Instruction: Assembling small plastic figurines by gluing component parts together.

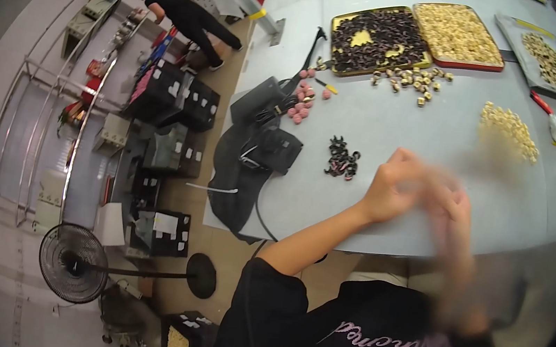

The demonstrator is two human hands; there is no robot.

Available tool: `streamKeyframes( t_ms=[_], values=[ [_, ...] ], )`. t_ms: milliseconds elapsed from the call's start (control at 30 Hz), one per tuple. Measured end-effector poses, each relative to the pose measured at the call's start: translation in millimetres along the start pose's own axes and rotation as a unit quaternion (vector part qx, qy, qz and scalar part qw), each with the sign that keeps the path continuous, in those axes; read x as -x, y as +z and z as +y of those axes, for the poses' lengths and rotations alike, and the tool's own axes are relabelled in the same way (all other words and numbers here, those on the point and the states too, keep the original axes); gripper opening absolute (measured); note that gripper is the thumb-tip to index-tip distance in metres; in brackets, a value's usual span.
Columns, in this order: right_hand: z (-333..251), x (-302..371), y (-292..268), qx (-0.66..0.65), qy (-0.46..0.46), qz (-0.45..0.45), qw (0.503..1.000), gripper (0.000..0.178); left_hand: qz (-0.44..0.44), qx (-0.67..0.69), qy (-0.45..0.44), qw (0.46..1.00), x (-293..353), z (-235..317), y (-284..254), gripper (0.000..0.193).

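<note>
My left hand (394, 187) and my right hand (450, 207) meet above the near part of the white table (396, 129). The left fingers are curled in toward the right hand. Anything pinched there is too small or hidden to name. Motion smears the right fingers. Left of my hands lies a small heap of black curved pieces (343, 159). Small cream pieces (509, 127) are spread to the right, partly behind a blur. Several two-tone cream-and-dark pieces (413, 81) lie loose farther back, with pink balls (301, 103) to their left.
At the back stand a tray of black pieces (338, 34) and a tray of cream pieces (457, 36). A clear bag (548, 65) and a red-handled tool (541, 103) lie far right. Black strapped gear (253, 149) covers the left edge. Beyond are a fan (74, 262) and another person (183, 17).
</note>
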State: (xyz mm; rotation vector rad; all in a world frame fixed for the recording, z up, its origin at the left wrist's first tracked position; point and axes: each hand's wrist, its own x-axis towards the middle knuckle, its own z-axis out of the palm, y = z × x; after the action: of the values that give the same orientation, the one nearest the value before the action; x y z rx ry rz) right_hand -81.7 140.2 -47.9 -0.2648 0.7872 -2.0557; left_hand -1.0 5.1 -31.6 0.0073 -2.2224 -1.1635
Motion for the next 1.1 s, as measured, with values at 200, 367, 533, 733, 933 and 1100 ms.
streamKeyframes(
  t_ms=[200,367,533,733,933,1100],
  values=[
    [5,-2,-6,0.003,-0.004,-0.014,1.000,0.027,-0.025,0.001,0.004,1.000,-2,4,-3,0.041],
    [5,0,-2,0.005,-0.013,-0.008,1.000,0.023,-0.014,0.029,-0.004,0.999,2,2,1,0.038],
    [5,0,2,0.020,-0.022,0.007,1.000,0.019,-0.004,0.035,-0.001,0.999,1,0,2,0.036],
    [4,-1,2,0.032,-0.019,0.011,0.999,0.017,-0.016,0.051,-0.064,0.997,2,-5,0,0.033],
    [4,0,4,0.028,-0.025,0.009,0.999,0.016,-0.021,0.054,-0.058,0.997,1,-2,-1,0.032],
    [6,-1,0,0.024,-0.029,0.001,0.999,0.019,-0.003,0.078,-0.063,0.995,2,-4,2,0.032]
  ],
)
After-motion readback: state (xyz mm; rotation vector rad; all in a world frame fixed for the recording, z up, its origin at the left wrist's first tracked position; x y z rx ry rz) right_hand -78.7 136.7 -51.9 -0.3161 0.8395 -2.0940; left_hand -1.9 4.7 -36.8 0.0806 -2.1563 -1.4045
